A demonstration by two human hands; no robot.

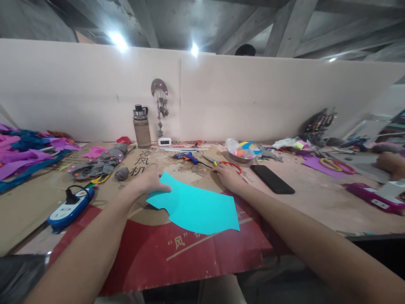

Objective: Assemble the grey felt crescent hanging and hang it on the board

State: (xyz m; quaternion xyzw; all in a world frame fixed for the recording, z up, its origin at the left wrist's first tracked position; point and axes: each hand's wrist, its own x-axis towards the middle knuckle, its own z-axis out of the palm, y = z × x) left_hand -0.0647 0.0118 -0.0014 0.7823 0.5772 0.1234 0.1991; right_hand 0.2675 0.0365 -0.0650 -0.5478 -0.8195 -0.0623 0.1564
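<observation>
A bright turquoise sheet (198,207) with cut, curved edges is tilted above red-and-brown cardboard. My left hand (152,181) pinches its upper left corner, thumb on top and fingers mostly hidden behind. Beyond the sheet, my right hand (227,175) is at the red-handled scissors (234,165), fingers curled against them near the pivot; the fingertips are partly hidden. The scissor blades point away to the left, and a red handle loop shows past the hand. A blue glue gun (190,158) lies just left of the scissors.
Cardboard (190,261) covers the table. A power strip (71,209), grey scraps and a bottle (142,128) stand left. To the right are a bowl (242,156), a black phone (272,179), a purple power strip (375,198) and another person's hand (392,164). A white partition (253,97) rises behind.
</observation>
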